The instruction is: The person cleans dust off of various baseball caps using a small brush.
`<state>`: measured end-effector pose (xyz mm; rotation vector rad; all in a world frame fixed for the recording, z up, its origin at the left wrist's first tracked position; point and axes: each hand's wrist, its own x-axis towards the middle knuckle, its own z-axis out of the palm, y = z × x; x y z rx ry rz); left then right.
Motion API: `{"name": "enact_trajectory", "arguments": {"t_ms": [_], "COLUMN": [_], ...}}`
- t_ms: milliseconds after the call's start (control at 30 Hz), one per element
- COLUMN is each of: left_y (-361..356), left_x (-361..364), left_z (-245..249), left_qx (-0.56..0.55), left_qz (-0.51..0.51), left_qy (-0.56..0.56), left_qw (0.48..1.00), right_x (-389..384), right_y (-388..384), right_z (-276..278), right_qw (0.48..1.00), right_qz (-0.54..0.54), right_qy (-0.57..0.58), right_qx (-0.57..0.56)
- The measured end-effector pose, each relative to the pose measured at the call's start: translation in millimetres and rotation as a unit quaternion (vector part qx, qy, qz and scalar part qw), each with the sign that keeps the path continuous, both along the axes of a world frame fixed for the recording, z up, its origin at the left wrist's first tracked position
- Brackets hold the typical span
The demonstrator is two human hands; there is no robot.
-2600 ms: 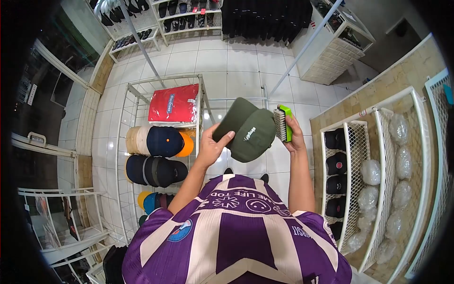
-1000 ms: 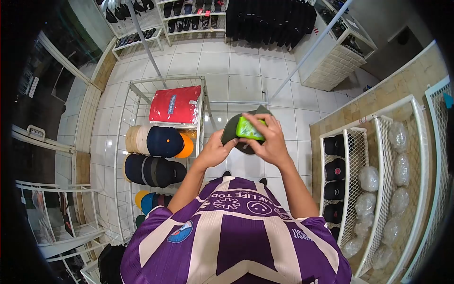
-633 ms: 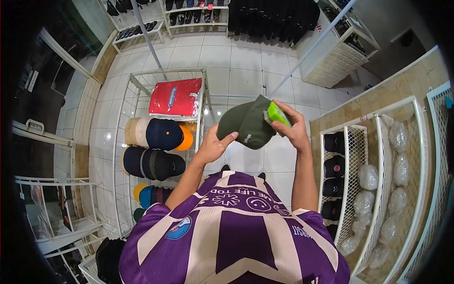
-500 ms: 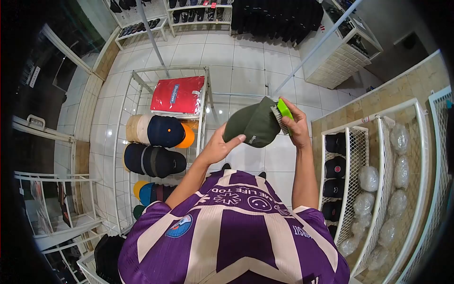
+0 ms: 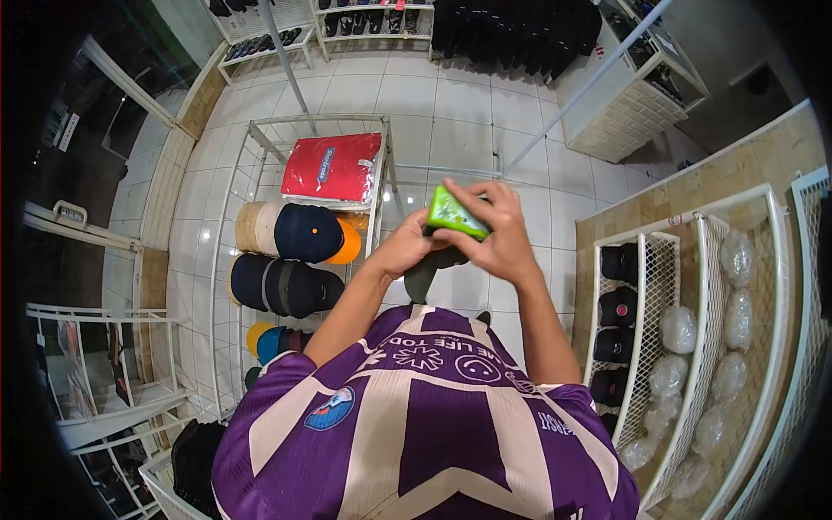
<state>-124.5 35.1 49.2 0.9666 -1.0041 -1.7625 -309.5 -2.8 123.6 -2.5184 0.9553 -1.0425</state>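
Note:
The dark green cap [image 5: 421, 276] hangs below my hands in front of my chest, its brim pointing down and partly hidden. My left hand [image 5: 404, 248] is closed on the cap at its left side. In my right hand [image 5: 498, 227] is a bright green brush [image 5: 457, 213], gripped between thumb and fingers with its green back facing up. The brush lies over the top part of the cap, and its bristles are hidden beneath it.
At the left, a white wire rack [image 5: 387, 156] bears a red packaged garment [image 5: 331, 166] and rows of caps [image 5: 305, 232]. White mesh shelves [image 5: 652, 286] with black caps and clear plastic bundles stand at the right. Black clothes [image 5: 511, 39] hang at the back.
The cap has turned so its brim points down, and it sits lower. My right hand has moved left with the brush, now over the cap instead of at its right side.

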Motion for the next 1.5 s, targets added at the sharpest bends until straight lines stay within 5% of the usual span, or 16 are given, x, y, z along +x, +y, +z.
{"name": "enact_trajectory", "arguments": {"t_ms": [67, 167, 467, 600, 667, 800, 933, 1000, 1067, 1133, 1267, 1333, 1433, 1500], "left_y": [4, 9, -1, 5, 0, -15, -21, -24, -25, -24, -18, -14, -6, 1], "left_x": [-1, 11, 10, 11, 8, -9, -38, -64, -94, -122, -151, -170, -197, -211], "left_z": [9, 15, 7, 7, 0, 2, 8, 8, 2, 0, 6, 8, 13, 19], "left_qx": [-0.068, -0.004, 0.031, 0.059, 0.065, 0.053, 0.075, 0.092, 0.095, 0.117, 0.073, 0.057, 0.056, 0.086], "left_qz": [0.035, 0.015, -0.025, 0.024, 0.015, -0.079, -0.143, -0.175, -0.231, -0.276, -0.345, -0.361, -0.399, -0.420], "left_qy": [-0.018, 0.041, 0.119, 0.126, 0.115, 0.121, 0.085, 0.077, 0.091, 0.119, 0.104, 0.088, 0.049, 0.082], "left_qw": [0.997, 0.999, 0.992, 0.990, 0.991, 0.988, 0.983, 0.977, 0.964, 0.947, 0.930, 0.927, 0.914, 0.900], "right_x": [-3, -34, -28, -70, -61, -49, -125, -124, -121, -131, -197, -198, -182, -183], "right_y": [2, -14, -5, -16, -3, 20, 54, 76, 94, 112, 157, 169, 178, 185], "right_z": [-4, -32, -44, -82, -53, -70, -99, -63, -44, -48, -89, -56, -23, -43], "right_qw": [1.000, 0.978, 0.965, 0.970, 0.958, 0.920, 0.923, 0.883, 0.911, 0.907, 0.832, 0.804, 0.863, 0.837], "right_qz": [0.010, -0.047, 0.020, -0.085, -0.071, -0.077, -0.259, -0.309, -0.308, -0.324, -0.500, -0.493, -0.447, -0.445], "right_qy": [0.005, -0.101, -0.201, -0.070, -0.207, -0.296, -0.143, -0.254, -0.239, -0.235, -0.210, -0.321, -0.228, -0.312], "right_qx": [0.013, 0.178, 0.170, 0.215, 0.188, 0.246, 0.245, 0.247, 0.132, 0.130, 0.118, 0.092, 0.062, 0.068]}}
